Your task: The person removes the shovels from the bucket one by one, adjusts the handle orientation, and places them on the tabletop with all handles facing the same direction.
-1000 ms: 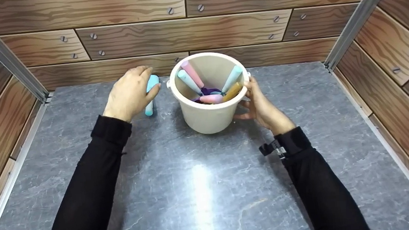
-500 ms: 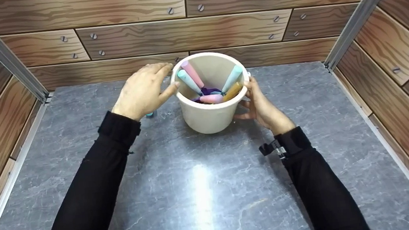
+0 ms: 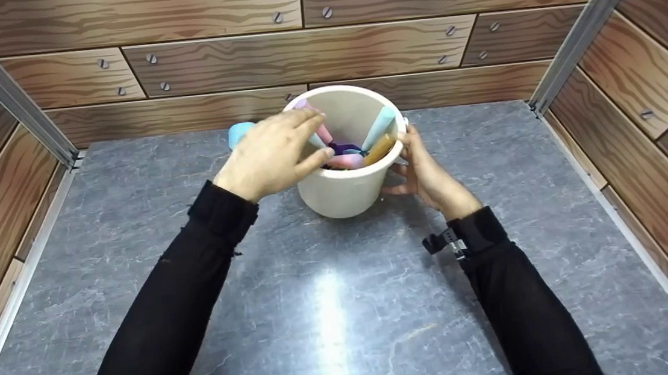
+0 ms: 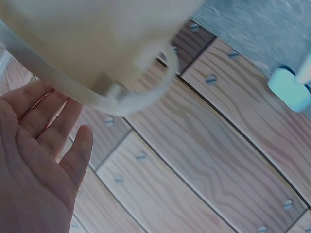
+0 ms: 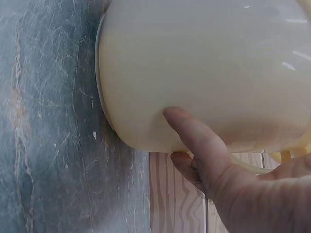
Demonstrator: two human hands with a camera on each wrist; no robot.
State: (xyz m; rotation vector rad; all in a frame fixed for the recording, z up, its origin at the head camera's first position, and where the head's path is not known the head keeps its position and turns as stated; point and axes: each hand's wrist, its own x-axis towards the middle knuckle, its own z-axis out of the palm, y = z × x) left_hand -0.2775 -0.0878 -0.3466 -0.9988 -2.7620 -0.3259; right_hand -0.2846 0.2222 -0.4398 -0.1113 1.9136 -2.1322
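A cream plastic bucket (image 3: 341,196) stands on the table and holds several things with tapered handles, including a pink handle (image 3: 324,133), a pale-blue handle (image 3: 378,128) and a mustard-coloured piece (image 3: 379,149). My left hand (image 3: 273,153) reaches across the bucket's left rim, fingers extended; the left wrist view shows its palm bare and fingertips right at the rim. On the bucket's right side, my right hand (image 3: 430,176) grips the wall near the rim, one digit pressed against the side in the right wrist view. A light-blue object (image 3: 238,134) lies beyond my left hand, mostly hidden by it.
The grey marbled tabletop (image 3: 334,332) is bounded by a wood-patterned back wall (image 3: 298,57) and similar side walls. The bucket's loop handle (image 4: 163,85) hangs out from its rim in the left wrist view. Metal posts stand at both back corners.
My left hand has moved right, from over the light-blue object to over the bucket's left rim, uncovering part of that object. The right hand and bucket have stayed in place.
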